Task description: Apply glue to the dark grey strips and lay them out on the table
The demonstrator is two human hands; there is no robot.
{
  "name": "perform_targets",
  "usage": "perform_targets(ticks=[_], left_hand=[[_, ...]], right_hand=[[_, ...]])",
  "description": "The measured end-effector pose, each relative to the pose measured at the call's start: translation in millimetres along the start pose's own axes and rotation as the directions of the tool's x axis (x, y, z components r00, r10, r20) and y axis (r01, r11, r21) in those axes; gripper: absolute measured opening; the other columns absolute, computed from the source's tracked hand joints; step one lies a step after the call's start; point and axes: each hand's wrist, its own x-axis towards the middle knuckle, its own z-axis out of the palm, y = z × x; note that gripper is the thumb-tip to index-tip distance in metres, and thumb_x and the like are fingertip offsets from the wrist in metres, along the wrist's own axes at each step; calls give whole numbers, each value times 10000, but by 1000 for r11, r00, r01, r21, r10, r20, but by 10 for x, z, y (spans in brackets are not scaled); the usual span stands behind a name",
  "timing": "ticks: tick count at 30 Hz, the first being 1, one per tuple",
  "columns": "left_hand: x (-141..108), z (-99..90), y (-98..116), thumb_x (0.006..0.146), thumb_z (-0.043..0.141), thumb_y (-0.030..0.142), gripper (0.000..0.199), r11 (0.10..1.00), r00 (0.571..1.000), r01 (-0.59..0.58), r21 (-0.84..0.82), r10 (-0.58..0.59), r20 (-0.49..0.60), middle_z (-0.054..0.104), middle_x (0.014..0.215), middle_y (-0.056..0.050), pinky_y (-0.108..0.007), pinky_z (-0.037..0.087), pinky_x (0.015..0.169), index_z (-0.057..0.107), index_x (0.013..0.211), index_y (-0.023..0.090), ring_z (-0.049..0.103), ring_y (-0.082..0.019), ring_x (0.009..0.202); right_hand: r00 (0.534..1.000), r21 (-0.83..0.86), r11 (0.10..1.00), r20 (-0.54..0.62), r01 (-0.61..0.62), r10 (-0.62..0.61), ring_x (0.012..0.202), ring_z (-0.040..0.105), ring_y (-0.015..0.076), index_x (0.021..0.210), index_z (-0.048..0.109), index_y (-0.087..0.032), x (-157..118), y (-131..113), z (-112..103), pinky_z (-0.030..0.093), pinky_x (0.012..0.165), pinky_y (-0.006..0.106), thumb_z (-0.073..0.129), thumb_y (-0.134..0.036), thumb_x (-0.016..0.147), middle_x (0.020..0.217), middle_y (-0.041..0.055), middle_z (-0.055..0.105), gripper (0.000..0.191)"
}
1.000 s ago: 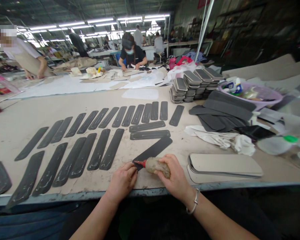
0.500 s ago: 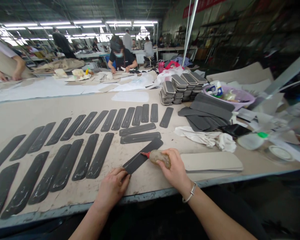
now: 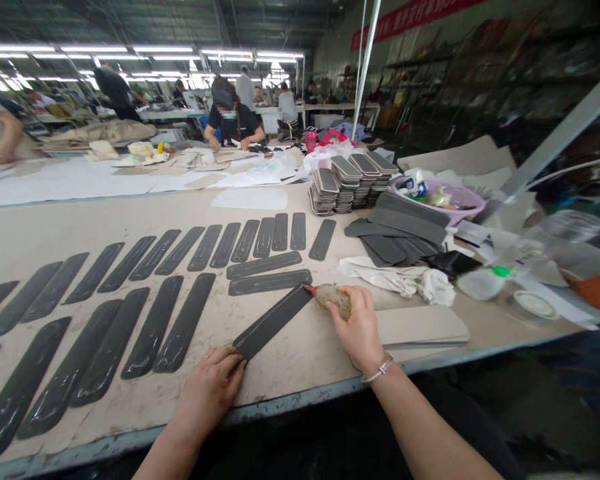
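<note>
In my right hand (image 3: 357,323) is a small, stained glue bottle (image 3: 333,301) with a red nozzle. Its tip meets the far end of a dark grey strip (image 3: 275,321) that lies slantwise on the table. A thin shiny line runs along that strip's upper left edge. My left hand (image 3: 211,381) grips the strip's near end, thumb and fingers closed at its corner. To the left lie several similar strips (image 3: 186,323) in two rows, with glossy lines around their edges. Two more strips (image 3: 270,283) lie crosswise just beyond the one I hold.
Right of my right hand lies a flat stack of beige pieces (image 3: 423,327). Farther back are a white cloth (image 3: 400,277), loose dark pieces (image 3: 405,223), stacked finished-edge pieces (image 3: 347,177) and a purple basin (image 3: 463,215). A co-worker (image 3: 235,120) sits across the table.
The glue bottle has moved from the strip's middle to its far end, and a shiny line now shows along the edge. My left hand still holds the near end. The view has shifted slightly.
</note>
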Motion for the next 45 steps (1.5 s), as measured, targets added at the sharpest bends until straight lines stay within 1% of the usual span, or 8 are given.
perform_targets(ticks=[7, 16, 20, 27, 31, 37, 41, 45], left_hand=[[13, -61, 32, 873, 457, 233, 236, 999, 1000, 6, -33, -5, 17, 666, 901, -59, -304, 513, 791, 683, 836, 178, 621, -173, 834], [-16, -53, 40, 883, 456, 234, 247, 996, 998, 56, -73, -54, 37, 642, 909, -61, -296, 502, 781, 689, 820, 188, 603, -161, 825], [-14, -38, 28, 884, 455, 243, 257, 998, 1000, 27, -60, -26, 14, 634, 879, -56, -278, 499, 754, 687, 791, 189, 598, -152, 794], [11, -82, 63, 875, 464, 238, 243, 997, 998, 53, -64, -50, 47, 628, 844, -49, -283, 494, 751, 678, 768, 191, 593, -155, 785], [19, -52, 36, 865, 467, 265, 244, 997, 996, 70, -27, -68, 62, 634, 851, -52, -290, 498, 753, 680, 770, 189, 599, -162, 783], [52, -16, -4, 842, 474, 284, 225, 998, 996, 70, -1, -70, 59, 643, 868, -49, -289, 500, 755, 676, 793, 197, 610, -169, 799], [75, -19, -4, 842, 467, 285, 227, 997, 992, 76, 15, -77, 95, 641, 862, -43, -289, 496, 756, 671, 785, 203, 612, -170, 807], [78, -10, -4, 856, 450, 285, 247, 995, 987, 93, 26, -95, 132, 637, 875, -48, -302, 492, 753, 671, 784, 202, 611, -179, 824]], right_hand=[[1000, 65, 998, 13, 11, -12, 983, 488, 245, 1064, 485, -191, -44, -165, -36, 426, 887, 437, 613, -254, 811, 1013, 81, 508, 291], [929, 307, 951, 359, -23, -94, 941, 494, 227, 1017, 492, -205, -370, -692, 33, 446, 816, 385, 611, -205, 796, 985, 66, 515, 251], [918, 342, 939, 380, -27, -111, 944, 491, 228, 1025, 493, -203, -392, -746, 60, 453, 817, 385, 598, -187, 801, 984, 71, 512, 248], [890, 317, 946, 447, -67, -87, 947, 493, 217, 1021, 492, -205, -376, -733, -124, 447, 834, 371, 601, -139, 783, 986, 62, 504, 270], [919, 249, 967, 391, -58, -45, 944, 500, 222, 1014, 495, -207, -323, -576, -201, 451, 828, 379, 595, -169, 794, 979, 62, 515, 244], [981, 91, 996, 194, -23, 5, 936, 511, 243, 1015, 496, -201, -133, -194, -293, 460, 833, 423, 589, -224, 807, 976, 83, 523, 229], [995, 21, 999, 91, -32, 30, 952, 504, 249, 1013, 496, -194, -31, -24, -286, 461, 848, 438, 589, -216, 807, 975, 88, 513, 228], [999, -2, 1000, 35, -19, 19, 969, 496, 250, 1036, 497, -192, 6, -8, -248, 454, 868, 445, 583, -201, 809, 987, 90, 499, 243]])
